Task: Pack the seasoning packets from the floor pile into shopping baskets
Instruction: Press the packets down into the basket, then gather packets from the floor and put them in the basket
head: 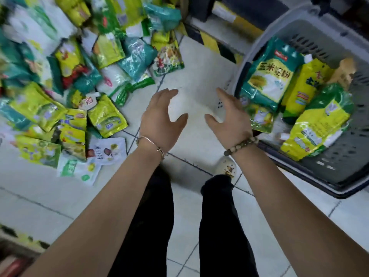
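A pile of seasoning packets (pixel 79 76), mostly yellow, green and teal, covers the floor on the left. A grey shopping basket (pixel 323 170) stands at the right with several packets inside, among them a teal corn starch bag (pixel 269 76) and a yellow-green bag (pixel 317 124). My left hand (pixel 161 122) and my right hand (pixel 229 118) hover side by side over the bare white tiles between pile and basket. Both have fingers spread and hold nothing. The right hand is close to the basket's left rim.
A white packet (pixel 105 152) lies nearest my left forearm. A yellow-and-black striped floor edge (pixel 207 43) runs behind the gap. My dark trouser legs and a light shoe (pixel 227 166) are below the hands. The picture is motion-blurred at the far left.
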Demonstrator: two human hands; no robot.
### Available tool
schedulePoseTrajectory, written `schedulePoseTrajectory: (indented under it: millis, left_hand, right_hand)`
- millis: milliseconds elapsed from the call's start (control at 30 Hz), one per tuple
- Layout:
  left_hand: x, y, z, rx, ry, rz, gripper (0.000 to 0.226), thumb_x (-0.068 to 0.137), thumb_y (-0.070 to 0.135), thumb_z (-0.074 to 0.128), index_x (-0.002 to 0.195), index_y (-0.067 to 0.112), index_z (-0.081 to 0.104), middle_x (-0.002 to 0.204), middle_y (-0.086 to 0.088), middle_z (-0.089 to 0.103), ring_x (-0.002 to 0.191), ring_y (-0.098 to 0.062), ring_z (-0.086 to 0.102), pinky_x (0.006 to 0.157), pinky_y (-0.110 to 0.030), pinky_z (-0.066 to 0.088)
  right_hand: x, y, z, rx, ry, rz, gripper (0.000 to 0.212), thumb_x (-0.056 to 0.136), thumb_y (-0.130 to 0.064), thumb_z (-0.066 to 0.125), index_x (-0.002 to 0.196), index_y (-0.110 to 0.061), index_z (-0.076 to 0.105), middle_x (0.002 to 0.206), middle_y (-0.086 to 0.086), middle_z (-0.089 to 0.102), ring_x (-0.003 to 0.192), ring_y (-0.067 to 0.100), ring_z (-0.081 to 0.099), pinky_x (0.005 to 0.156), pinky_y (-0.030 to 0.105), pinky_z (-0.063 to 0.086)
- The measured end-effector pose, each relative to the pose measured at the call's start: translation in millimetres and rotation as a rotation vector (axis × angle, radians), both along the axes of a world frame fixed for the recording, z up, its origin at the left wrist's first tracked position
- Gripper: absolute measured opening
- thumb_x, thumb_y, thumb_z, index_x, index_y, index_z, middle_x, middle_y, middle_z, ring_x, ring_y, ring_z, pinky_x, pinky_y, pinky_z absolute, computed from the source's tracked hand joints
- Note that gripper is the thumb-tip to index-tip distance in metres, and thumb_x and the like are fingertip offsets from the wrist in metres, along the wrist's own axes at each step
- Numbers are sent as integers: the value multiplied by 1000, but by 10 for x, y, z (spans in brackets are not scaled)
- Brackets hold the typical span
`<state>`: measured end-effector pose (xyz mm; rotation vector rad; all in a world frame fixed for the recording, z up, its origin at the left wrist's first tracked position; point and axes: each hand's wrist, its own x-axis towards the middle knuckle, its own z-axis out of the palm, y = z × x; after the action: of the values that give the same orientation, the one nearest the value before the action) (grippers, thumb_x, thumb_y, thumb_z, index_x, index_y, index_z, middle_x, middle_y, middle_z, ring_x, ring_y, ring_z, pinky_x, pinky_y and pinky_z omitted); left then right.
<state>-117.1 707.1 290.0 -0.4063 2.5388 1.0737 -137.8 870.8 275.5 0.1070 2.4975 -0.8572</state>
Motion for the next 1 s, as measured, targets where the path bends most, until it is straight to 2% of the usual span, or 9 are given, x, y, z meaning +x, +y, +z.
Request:
schedulePoseTrajectory:
  millis: [133,267,367,467,600,733,833,933,1000]
  left_hand:
    - [206,-802,22,-29,-38,114,53,82,22,67,132,11,49,138,-9,45,127,-23,43,101,-25,31]
    - [470,-1511,-32,-39,-90,252,58,77,30,62,131,12,51,138,-10,46,124,-26,46,99,-32,37]
    - [692,-1928,-182,-72,-146,314,56,79,31,62,132,15,50,139,-9,44,124,-29,46,98,-39,41]
    - [936,-2219,-448,-85,-171,392,54,81,26,64,132,16,50,139,-9,45,112,-35,54,94,-45,44]
    - [1229,-2478,-952,-126,-261,490,53,84,22,63,134,16,49,141,-8,44,124,-28,45,97,-38,38]
    - [1506,-2650,-1629,-116,-337,585,50,85,24,61,132,17,49,140,-4,45,125,-25,45,97,-38,40]
    - [1680,-2700,-2226,-54,-439,724,47,84,27,62,129,19,51,136,-3,46,118,-27,50,93,-41,46]
    - [1851,-2709,-2788,83,-502,946,46,77,33,64,121,21,56,126,-4,51,104,-31,58,81,-46,54]
    - [1959,-2695,-3116,113,-553,1014,42,77,32,63,117,23,58,120,-3,57,100,-31,60,83,-45,53]
  right_hand:
    - [-29,-757,-3,32,-68,156,65,88,-27,61,145,-22,32,150,3,33,135,19,36,103,29,35]
    - [1,-1483,-79,62,-92,292,61,89,-27,59,144,-23,34,151,0,31,135,19,35,104,35,38]
    - [54,-1982,-217,67,-93,384,57,88,-26,59,142,-22,38,149,0,33,134,18,36,103,33,38]
    - [130,-2368,-443,80,-117,487,56,88,-27,58,140,-22,40,148,-1,34,133,16,36,102,31,37]
    - [223,-2778,-876,110,-181,617,56,88,-29,59,141,-23,40,147,-1,35,133,17,37,103,33,38]
    - [321,-3116,-1479,137,-236,704,55,88,-29,59,139,-23,41,143,1,40,128,20,42,98,36,42]
    - [374,-3305,-2020,155,-291,692,54,87,-31,60,138,-21,44,139,6,45,124,23,46,96,35,42]
    - [404,-3444,-2550,162,-334,637,52,86,-32,63,133,-17,49,131,12,53,120,28,50,94,35,41]
    - [411,-3523,-2889,174,-364,602,50,86,-29,64,132,-14,50,131,12,54,121,28,50,95,35,41]
